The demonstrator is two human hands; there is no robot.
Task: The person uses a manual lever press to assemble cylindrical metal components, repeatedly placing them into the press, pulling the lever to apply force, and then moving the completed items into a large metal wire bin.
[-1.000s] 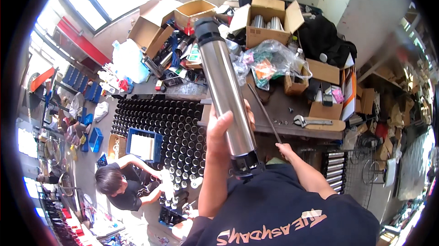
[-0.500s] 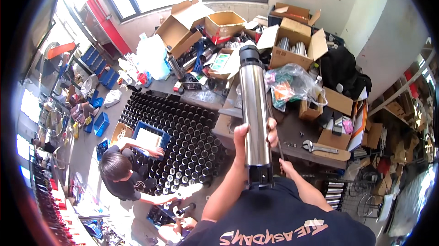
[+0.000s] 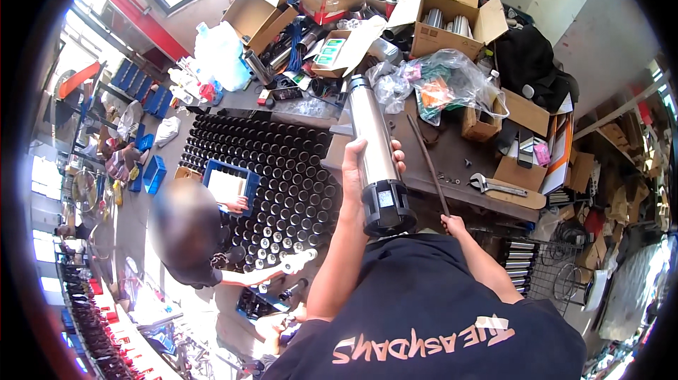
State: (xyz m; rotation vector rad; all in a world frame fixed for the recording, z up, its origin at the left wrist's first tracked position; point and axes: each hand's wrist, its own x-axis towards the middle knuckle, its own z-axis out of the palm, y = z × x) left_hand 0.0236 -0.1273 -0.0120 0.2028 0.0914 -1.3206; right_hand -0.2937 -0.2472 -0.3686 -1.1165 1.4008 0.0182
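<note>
Steel cylinder point(image 3: 374, 141) with black end cap, clasped upright by the left hand point(image 3: 357, 161); the right hand point(image 3: 454, 224), fisted on a thin rod point(image 3: 426, 161), likely must guide it inside.

Dark workbench point(image 3: 452, 161) carries open cardboard boxes point(image 3: 452, 16), a plastic bag point(image 3: 452, 83), an adjustable wrench point(image 3: 494, 184). Floor point(image 3: 131, 217) holds rows of black cylinders point(image 3: 282, 168).

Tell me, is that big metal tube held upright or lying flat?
Roughly upright: the left hand grips the metal tube mid-body, black end cap at the bottom.
</note>
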